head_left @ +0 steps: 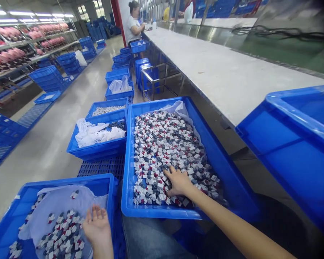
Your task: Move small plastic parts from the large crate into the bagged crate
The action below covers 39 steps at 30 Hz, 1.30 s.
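Note:
A large blue bin (126, 162) is filled with many small white, red and dark parts (162, 144). My right hand (178, 181) rests on the parts near the bin's front, fingers spread and partly sunk among them; no part is plainly gripped. At the lower left, a second blue bin (67, 180) holds a white plastic sheet (83, 196) with a smaller pile of similar parts (63, 233). Over the right side of that bin my left hand (97, 223) is palm up with its fingers apart and nothing on it, beside the pile.
A long white worktable (205, 68) runs along the right, with a blue bin (294, 144) tilted at its near edge. More blue bins (97, 153) line up ahead. A person (133, 27) is at the table's far end. Shelves with pink items (9, 55) stand left.

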Available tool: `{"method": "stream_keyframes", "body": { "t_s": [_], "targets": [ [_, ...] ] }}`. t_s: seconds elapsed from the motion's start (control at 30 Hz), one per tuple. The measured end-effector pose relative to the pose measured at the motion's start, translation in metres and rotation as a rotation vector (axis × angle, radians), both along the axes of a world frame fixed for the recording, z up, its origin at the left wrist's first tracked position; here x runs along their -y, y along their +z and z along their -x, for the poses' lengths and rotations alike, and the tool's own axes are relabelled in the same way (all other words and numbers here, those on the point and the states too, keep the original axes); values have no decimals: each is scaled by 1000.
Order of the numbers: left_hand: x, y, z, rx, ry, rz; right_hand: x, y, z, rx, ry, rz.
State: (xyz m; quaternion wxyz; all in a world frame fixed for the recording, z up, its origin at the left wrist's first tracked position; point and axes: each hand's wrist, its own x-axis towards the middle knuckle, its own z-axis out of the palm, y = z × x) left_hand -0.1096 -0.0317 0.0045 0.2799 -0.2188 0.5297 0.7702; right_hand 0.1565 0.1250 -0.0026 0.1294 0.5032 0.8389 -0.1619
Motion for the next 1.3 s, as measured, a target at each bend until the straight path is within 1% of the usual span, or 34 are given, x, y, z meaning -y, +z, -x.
{"method": "stream_keyframes", "body": {
  "t_s": [0.1,0.17,0.23,0.3,0.37,0.47,0.63,0.77,0.87,1.03,1.1,1.2,1.3],
  "targets": [
    [-18,12,-33,-40,-15,-46,4,6,-3,-12,25,-38],
    [-24,23,-49,-105,-15,-69,7,10,-5,-21,49,-59],
    [-27,34,-58,-181,-11,-74,8,12,-5,-24,62,-67],
    [-29,43,-63,-241,-5,-64,7,10,-3,-16,46,-63],
    [-32,49,-67,-260,-7,-54,5,6,0,-6,15,-57],
    [-39,53,-78,-230,-52,-67,2,2,1,-20,-5,-56],
    [-42,57,-96,-188,-139,-114,-2,4,-11,-122,20,-82],
    [-36,58,-101,-172,-174,-91,-6,8,-21,-219,1,-112],
    [-39,57,-108,-153,-241,-70,-9,9,-25,-250,-16,-116],
    [-65,57,-129,-133,-447,-90,-6,3,-23,-216,-35,-115],
    [-77,56,-134,-130,-506,-99,-2,0,-21,-191,-40,-114],
    [-91,52,-139,-126,-541,-95,3,-3,-17,-170,-27,-99],
    [-100,43,-143,-108,-553,-75,4,-6,-12,-164,-11,-77]
  ]
}}
